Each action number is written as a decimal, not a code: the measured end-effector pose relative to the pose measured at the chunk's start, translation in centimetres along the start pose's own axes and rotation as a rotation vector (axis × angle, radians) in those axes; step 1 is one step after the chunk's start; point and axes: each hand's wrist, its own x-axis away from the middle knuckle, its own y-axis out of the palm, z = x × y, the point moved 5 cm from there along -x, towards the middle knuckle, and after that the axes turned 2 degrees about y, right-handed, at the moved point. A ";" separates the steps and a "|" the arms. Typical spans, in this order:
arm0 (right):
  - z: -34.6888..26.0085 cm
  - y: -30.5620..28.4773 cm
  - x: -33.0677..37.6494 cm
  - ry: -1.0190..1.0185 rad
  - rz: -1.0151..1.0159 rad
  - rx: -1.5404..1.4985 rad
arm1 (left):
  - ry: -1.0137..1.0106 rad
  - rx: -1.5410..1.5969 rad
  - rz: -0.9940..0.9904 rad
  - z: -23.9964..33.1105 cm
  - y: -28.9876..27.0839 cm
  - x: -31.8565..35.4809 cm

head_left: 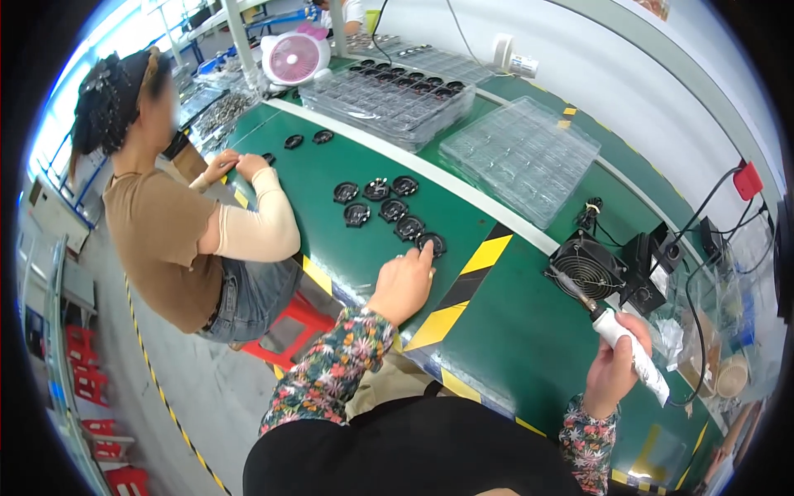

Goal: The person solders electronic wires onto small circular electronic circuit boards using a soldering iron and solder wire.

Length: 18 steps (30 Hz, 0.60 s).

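Observation:
My left hand reaches over the green bench with its fingers bent. Its fingertips are on a round black housing, shaped like a watch case, at the near end of a small cluster. Several like housings lie flat just beyond it; one holds small light-coloured parts. My right hand is closed round the white wrapped handle of a soldering iron. The iron's metal tip points up and left, in front of a black fan. My left thumb is mostly hidden.
A co-worker sits at the left, both hands over the bench near more housings. Clear plastic trays lie beyond the rail, one stack holding black housings. A black box with cables stands right. Striped tape crosses the bench.

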 end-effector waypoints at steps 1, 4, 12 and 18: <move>0.4 -0.3 0.0 -0.010 0.026 0.007 | -0.060 -0.005 -0.034 -0.5 0.4 -0.3; 0.6 -1.0 0.2 -0.040 -0.012 0.017 | -0.029 -0.005 -0.006 -0.6 0.8 -0.7; 2.8 -3.0 1.7 0.114 0.039 -0.081 | 0.345 0.076 -0.082 6.6 2.4 1.4; 4.1 -4.8 2.4 0.184 0.168 -0.110 | 0.710 0.230 -0.220 13.9 4.5 1.4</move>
